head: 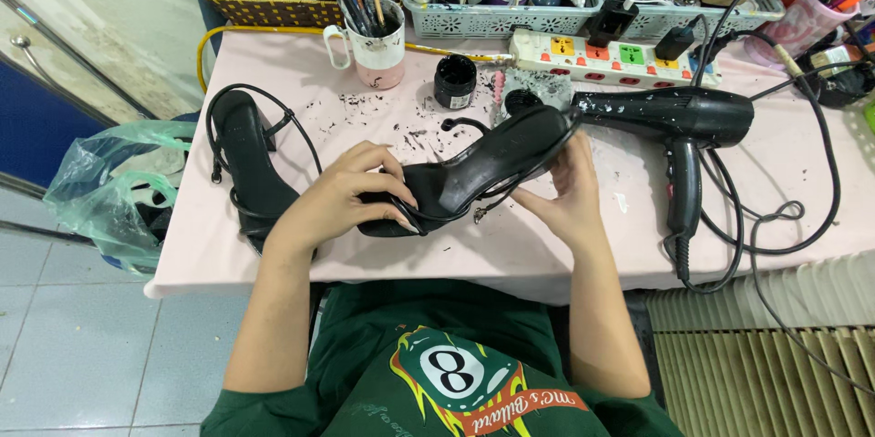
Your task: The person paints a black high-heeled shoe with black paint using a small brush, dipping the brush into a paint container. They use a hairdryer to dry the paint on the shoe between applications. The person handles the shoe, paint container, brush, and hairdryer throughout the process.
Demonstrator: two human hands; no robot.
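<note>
Both hands on the black high-heeled sandal [474, 173], lifted just above the pink table [565, 246]. Left hand [342, 200] clamped over the toe end, right hand [570, 191] gripping the heel side. Black hair dryer [674, 118] lying close right, matching sandal [246, 164] left.

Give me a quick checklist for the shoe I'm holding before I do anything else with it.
1. Left hand grips the toe end of the black sandal: ok.
2. Right hand supports the heel end: ok.
3. Second sandal lies apart on the table, left of the hands: ok.
4. Black jar closed: cannot tell.
5. Hair dryer lying clear of the hands: ok.
6. Table surface clean: not ok, black flecks near the mug.
</note>
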